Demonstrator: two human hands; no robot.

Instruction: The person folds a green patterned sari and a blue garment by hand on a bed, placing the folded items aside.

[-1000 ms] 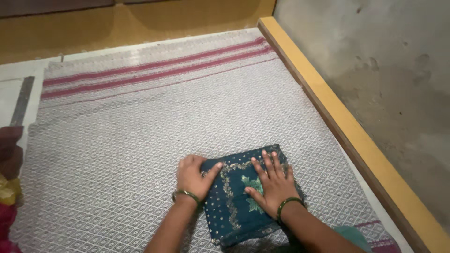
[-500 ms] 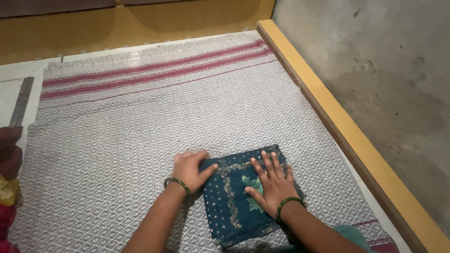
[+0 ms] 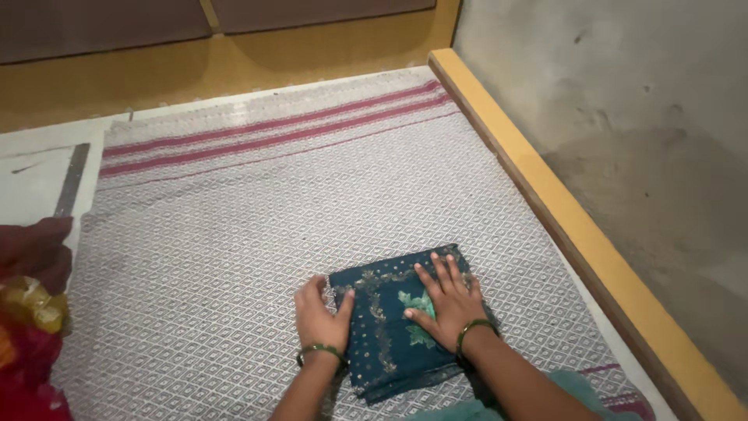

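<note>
Taking the folded dark teal cloth with gold embroidery and a green motif (image 3: 393,331) as the landmark: far to its left, at the picture's edge, lies a heap of red, maroon and yellow fabric (image 3: 27,343), and above that heap a flat grey metal ruler (image 3: 71,181) rests on the white table surface (image 3: 31,183). Under the teal cloth spreads a white woven sheet with a grey diamond pattern and 3 pink stripes (image 3: 234,226). The left hand (image 3: 321,313), wearing a green bangle, is now cupped against the cloth's left edge, fingers bent and thumb lying on the fabric; half a second ago it sat slightly higher at the top left corner, so it appears to be squaring that side. The right hand (image 3: 442,300), also bangled, remains flat with fingers spread wide on the cloth's right half, pinning it down. Right of the cloth runs a yellow wooden rail (image 3: 561,210), then a grey concrete floor (image 3: 647,117).
</note>
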